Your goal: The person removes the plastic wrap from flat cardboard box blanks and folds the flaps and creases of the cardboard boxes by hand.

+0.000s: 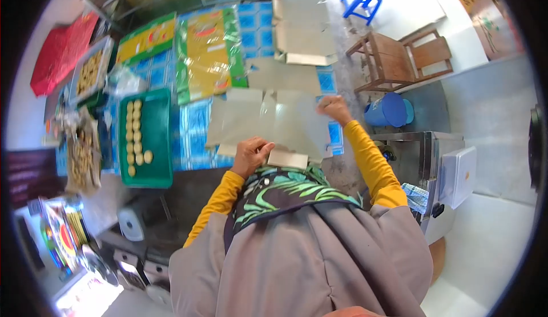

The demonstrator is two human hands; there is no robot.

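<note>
An unfolded grey cardboard sheet [242, 117] lies on the blue checked table cover, near the table's front edge. My left hand [252, 155] is at its near edge with the fingers curled together, beside a pale folded flap [288, 159]. Just past the sheet's right side, my right hand [335, 109] is raised with closed fingers; whether something thin is between them is too small to tell. More grey cardboard [305, 28] lies farther back on the table.
A green tray [165, 140] with round dough pieces stands at left, near a plastic-wrapped green and yellow pack [206, 54]. At right are a wooden chair [394, 57], a blue bin [391, 110], a blue stool [363, 0] and a metal cabinet [425, 168].
</note>
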